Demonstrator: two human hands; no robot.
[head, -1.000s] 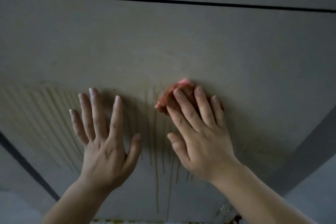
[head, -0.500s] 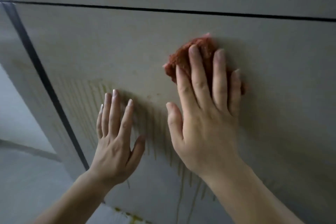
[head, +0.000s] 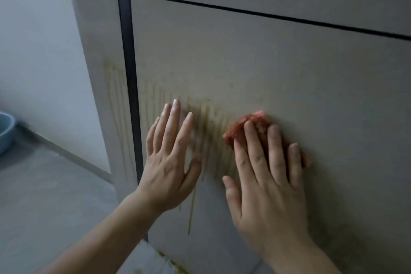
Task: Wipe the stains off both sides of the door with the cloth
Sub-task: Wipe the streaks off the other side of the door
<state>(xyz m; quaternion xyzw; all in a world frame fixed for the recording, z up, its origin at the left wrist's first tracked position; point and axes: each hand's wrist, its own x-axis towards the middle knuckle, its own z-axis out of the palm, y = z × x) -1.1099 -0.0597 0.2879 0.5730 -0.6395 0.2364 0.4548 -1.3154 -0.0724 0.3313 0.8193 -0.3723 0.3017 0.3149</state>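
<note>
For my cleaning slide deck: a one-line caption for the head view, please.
Right hand presses a crumpled reddish cloth against the pale grey door beside yellowish drip stains; left hand rests flat alongside.

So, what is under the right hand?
The cloth, pressed flat against the door by the right hand. Only its upper and right edges show. The rest of the cloth, and any stain on the door behind it, is covered.

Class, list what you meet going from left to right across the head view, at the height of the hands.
First the bowl → black strip → left hand → right hand, pressing the cloth.
</note>
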